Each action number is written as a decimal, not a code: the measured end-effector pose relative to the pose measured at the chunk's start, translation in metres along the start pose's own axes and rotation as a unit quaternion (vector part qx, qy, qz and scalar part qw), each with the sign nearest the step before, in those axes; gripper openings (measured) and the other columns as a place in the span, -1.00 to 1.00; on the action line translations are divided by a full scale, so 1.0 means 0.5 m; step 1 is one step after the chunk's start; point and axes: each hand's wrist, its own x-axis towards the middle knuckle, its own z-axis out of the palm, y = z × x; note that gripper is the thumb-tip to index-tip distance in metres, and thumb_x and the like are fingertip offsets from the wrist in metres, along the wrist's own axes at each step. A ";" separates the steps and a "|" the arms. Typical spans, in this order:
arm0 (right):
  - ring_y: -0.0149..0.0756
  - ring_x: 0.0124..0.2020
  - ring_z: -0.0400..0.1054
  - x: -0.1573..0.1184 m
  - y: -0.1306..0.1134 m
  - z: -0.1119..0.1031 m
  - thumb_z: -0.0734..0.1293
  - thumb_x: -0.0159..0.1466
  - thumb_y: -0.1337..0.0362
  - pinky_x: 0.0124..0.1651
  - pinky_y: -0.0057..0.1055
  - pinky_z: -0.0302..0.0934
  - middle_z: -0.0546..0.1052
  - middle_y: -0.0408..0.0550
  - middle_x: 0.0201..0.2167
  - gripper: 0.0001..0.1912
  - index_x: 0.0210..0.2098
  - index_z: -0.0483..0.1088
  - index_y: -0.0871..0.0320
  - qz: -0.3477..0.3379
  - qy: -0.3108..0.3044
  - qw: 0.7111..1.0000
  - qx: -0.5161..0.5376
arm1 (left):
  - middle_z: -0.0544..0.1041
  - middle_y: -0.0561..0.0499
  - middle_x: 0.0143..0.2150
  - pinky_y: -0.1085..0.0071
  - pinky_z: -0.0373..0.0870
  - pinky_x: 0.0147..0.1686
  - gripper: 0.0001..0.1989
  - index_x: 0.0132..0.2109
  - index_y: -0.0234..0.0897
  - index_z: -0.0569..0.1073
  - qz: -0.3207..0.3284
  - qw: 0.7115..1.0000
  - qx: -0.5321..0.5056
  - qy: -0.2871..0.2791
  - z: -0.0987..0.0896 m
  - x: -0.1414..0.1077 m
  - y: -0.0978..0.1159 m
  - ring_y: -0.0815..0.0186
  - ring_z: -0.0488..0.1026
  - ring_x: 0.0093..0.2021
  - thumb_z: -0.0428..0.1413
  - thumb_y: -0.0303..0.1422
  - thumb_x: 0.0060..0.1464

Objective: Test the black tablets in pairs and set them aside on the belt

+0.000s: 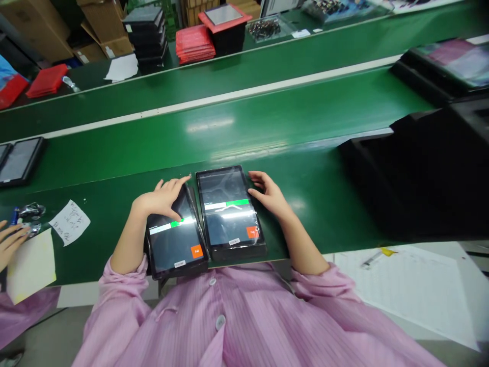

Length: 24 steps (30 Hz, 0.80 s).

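Observation:
Two black tablets with lit screens lie side by side at the near edge of the green bench. Over the upper part of the left tablet is my left hand, its fingers spread and its thumb at the green bar on the screen. The right tablet sits on a dark block or stack and shows a green and white bar and an orange-red square. Beside its right edge rests my right hand, fingers apart and slightly curved, gripping nothing. Both tablets appear to have clear film on them.
A large black box stands at the right. Another person's hand holds yellowish paper at the left, near a handwritten note. More tablets lie at far left. Red pouches and stacked devices occupy the back shelf.

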 end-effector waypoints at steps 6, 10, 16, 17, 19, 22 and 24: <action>-0.11 -0.21 0.41 -0.012 0.002 0.007 0.37 0.12 0.12 -0.14 -0.15 0.35 0.52 0.03 -0.20 -0.70 -0.18 0.49 0.11 0.042 0.062 0.996 -0.050 | 0.17 -0.11 0.23 0.05 0.14 0.26 -0.29 0.17 -0.01 0.27 0.001 1.000 -0.015 -0.020 -0.008 0.010 0.012 -0.06 0.14 0.28 0.34 -0.35 -0.12; -0.14 -0.25 0.41 -0.013 -0.007 0.008 0.38 0.11 0.12 -0.16 -0.18 0.35 0.53 0.02 -0.24 -0.70 -0.20 0.52 0.12 0.046 0.058 0.996 -0.048 | 0.13 -0.08 0.20 0.01 0.11 0.27 -0.37 0.11 0.02 0.33 0.015 0.999 -0.020 -0.024 -0.006 0.014 0.006 -0.07 0.09 0.29 0.35 -0.36 -0.11; -0.16 -0.30 0.42 -0.014 -0.016 0.011 0.39 0.12 0.09 -0.17 -0.17 0.37 0.55 0.01 -0.31 -0.72 -0.27 0.52 0.14 0.053 0.077 0.994 -0.060 | 0.09 -0.06 0.21 -0.04 0.08 0.27 -0.40 0.11 0.06 0.34 0.018 0.999 -0.023 -0.025 -0.005 0.014 0.003 -0.08 0.06 0.29 0.34 -0.35 -0.07; -0.16 -0.32 0.42 -0.015 -0.016 0.011 0.40 0.12 0.09 -0.17 -0.17 0.38 0.55 0.01 -0.32 -0.72 -0.27 0.52 0.14 0.055 0.077 0.994 -0.060 | 0.10 -0.07 0.20 -0.03 0.08 0.27 -0.40 0.12 0.05 0.34 0.017 0.999 -0.019 -0.029 -0.006 0.014 0.005 -0.08 0.06 0.29 0.34 -0.36 -0.07; -0.16 -0.33 0.42 -0.015 -0.016 0.012 0.40 0.12 0.10 -0.18 -0.18 0.38 0.55 0.00 -0.34 -0.73 -0.27 0.52 0.14 0.057 0.071 0.994 -0.057 | 0.11 -0.07 0.18 -0.02 0.09 0.26 -0.39 0.11 0.04 0.35 0.013 0.999 -0.012 -0.035 -0.008 0.015 0.010 -0.08 0.05 0.29 0.34 -0.38 -0.08; -0.15 -0.31 0.42 -0.013 -0.011 0.015 0.39 0.12 0.13 -0.17 -0.17 0.37 0.55 0.01 -0.31 -0.74 -0.25 0.50 0.13 0.056 0.064 0.995 -0.056 | 0.13 -0.07 0.16 0.00 0.09 0.26 -0.38 0.09 0.01 0.35 0.007 0.999 -0.018 -0.030 -0.008 0.017 0.011 -0.07 0.06 0.28 0.36 -0.39 -0.12; -0.15 -0.29 0.41 -0.011 -0.006 0.018 0.37 0.13 0.16 -0.14 -0.15 0.36 0.54 0.02 -0.26 -0.73 -0.21 0.49 0.12 0.047 0.062 0.995 -0.055 | 0.15 -0.07 0.15 0.03 0.12 0.24 -0.35 0.09 -0.02 0.33 0.000 0.999 -0.032 -0.019 -0.006 0.018 0.006 -0.05 0.11 0.25 0.38 -0.39 -0.16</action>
